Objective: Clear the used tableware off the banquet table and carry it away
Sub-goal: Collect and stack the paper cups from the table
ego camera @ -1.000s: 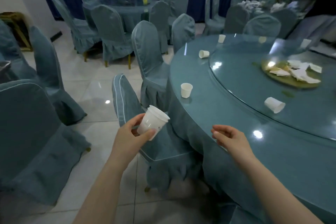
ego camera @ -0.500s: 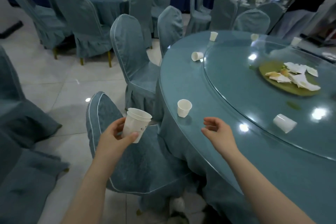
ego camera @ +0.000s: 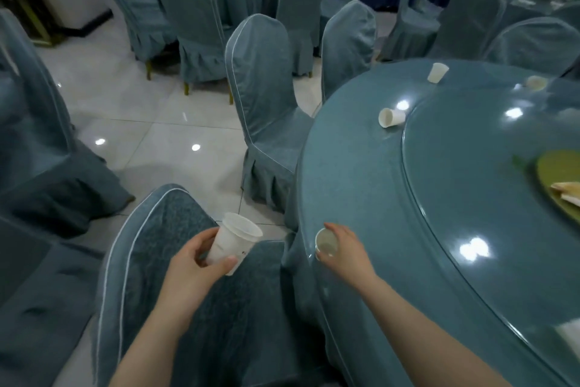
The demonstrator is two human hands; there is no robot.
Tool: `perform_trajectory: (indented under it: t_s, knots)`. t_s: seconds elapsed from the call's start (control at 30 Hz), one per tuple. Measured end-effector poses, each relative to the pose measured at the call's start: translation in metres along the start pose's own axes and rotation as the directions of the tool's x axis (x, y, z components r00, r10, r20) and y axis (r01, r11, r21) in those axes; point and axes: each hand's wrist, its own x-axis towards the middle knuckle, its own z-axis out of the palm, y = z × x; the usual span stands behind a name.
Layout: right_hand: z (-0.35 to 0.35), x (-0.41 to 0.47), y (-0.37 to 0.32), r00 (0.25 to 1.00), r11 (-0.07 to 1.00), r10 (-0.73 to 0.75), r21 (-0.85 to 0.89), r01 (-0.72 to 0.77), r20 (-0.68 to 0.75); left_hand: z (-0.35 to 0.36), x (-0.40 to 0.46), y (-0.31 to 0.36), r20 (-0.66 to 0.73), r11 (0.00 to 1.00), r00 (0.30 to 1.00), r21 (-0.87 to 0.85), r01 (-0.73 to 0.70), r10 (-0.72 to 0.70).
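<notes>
At lower centre our left hand [ego camera: 191, 264] curls its fingers round stacked cups [ego camera: 233, 240]; our right hand [ego camera: 346, 250] grips a paper cup [ego camera: 326, 241] at the bench [ego camera: 392, 198] edge.

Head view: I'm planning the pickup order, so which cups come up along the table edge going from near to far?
Cup at the table edge under the right hand → cup lying on its side → upright cup. The left hand holds a cup stack off the table.
</notes>
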Motion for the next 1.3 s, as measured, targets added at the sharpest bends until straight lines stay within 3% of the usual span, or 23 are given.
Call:
perform_trajectory:
  t_s: [0.07, 0.1, 0.17, 0.2, 0.4, 0.53, 0.67, 0.9, 1.03, 1.13, 1.3]
  knots:
    - [-0.009, 0.0, -0.002, 0.996, 0.988, 0.052, 0.148, -0.041, -0.068, 0.009, 0.01, 0.009, 0.038, 0.999, 0.999, 0.033, -0.021, 0.019]
    - [-0.019, 0.0, -0.006, 0.989, 0.947, 0.109, 0.314, -0.072, -0.099, 0.014, 0.015, 0.016, 0.075, 0.998, 0.996, 0.046, -0.044, 0.041]
    - [-0.04, -0.008, -0.02, 0.971, 0.744, 0.202, 0.665, -0.066, -0.13, 0.022, 0.025, 0.03, 0.185, 0.99, 0.978, 0.081, -0.117, 0.101]
    - [-0.049, -0.016, -0.026, 0.965, 0.675, 0.211, 0.738, -0.029, -0.155, 0.026, 0.029, 0.037, 0.235, 0.983, 0.963, 0.097, -0.157, 0.131]
    - [-0.076, -0.077, -0.053, 0.943, 0.612, 0.153, 0.778, 0.144, -0.295, 0.043, 0.025, 0.07, 0.491, 0.902, 0.817, 0.128, -0.413, 0.304]
    - [-0.079, -0.123, -0.063, 0.953, 0.629, 0.137, 0.767, 0.127, -0.271, 0.052, 0.011, 0.086, 0.638, 0.83, 0.694, 0.149, -0.537, 0.335]
    - [-0.09, -0.168, -0.058, 0.955, 0.559, 0.185, 0.824, 0.092, -0.232, 0.07, -0.011, 0.102, 0.745, 0.776, 0.553, 0.077, -0.626, 0.372]
    - [-0.114, -0.224, -0.03, 0.908, 0.529, 0.321, 0.846, 0.065, -0.27, 0.125, -0.056, 0.125, 0.84, 0.631, 0.339, -0.006, -0.775, 0.424]
    - [-0.124, -0.231, -0.009, 0.873, 0.541, 0.369, 0.838, 0.076, -0.318, 0.152, -0.068, 0.13, 0.849, 0.662, 0.336, -0.021, -0.749, 0.407]
    - [-0.13, -0.234, 0.023, 0.829, 0.542, 0.438, 0.838, 0.064, -0.347, 0.179, -0.072, 0.13, 0.83, 0.72, 0.377, -0.042, -0.692, 0.411]
    - [-0.149, -0.247, 0.118, 0.596, 0.617, 0.651, 0.785, -0.053, -0.471, 0.246, -0.075, 0.136, 0.817, 0.777, 0.421, -0.05, -0.628, 0.393]
